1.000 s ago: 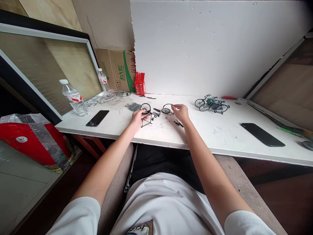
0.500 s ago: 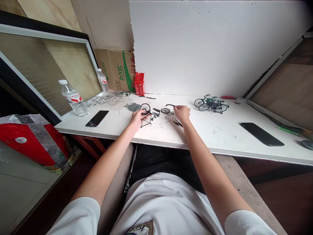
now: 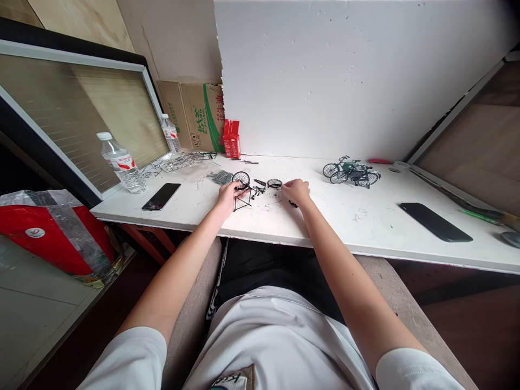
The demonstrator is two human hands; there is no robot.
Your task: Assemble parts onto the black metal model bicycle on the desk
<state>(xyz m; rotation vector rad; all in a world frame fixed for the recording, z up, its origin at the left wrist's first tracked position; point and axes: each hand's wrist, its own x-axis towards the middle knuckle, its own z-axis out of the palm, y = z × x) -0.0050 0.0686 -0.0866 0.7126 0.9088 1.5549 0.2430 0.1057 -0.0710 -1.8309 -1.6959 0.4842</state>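
My left hand [image 3: 228,196] is closed on a black model bicycle frame [image 3: 242,205], held near the desk's front, with a spoked wheel [image 3: 241,179] above the fingers. My right hand [image 3: 296,190] is closed in a pinch at the right side of a second small wheel [image 3: 275,183]. A dark curved piece, like a mudguard, runs along that wheel's lower edge to the fingertips; its far end is hidden. Between the hands lie a black elongated part [image 3: 260,184] and small dark pieces [image 3: 255,192]. More small black parts [image 3: 293,204] are under my right wrist.
Two assembled model bicycles [image 3: 351,172] stand at the right. A phone [image 3: 161,196] and water bottle [image 3: 123,165] are at the left; a dark phone-like slab [image 3: 435,222] lies right. Part sprues [image 3: 182,161], a red box [image 3: 232,140] and a carton [image 3: 199,116] sit at the back.
My right hand has moved left and down with the curved black piece, from above the second wheel to its edge. My left hand and the frame stay where they were.
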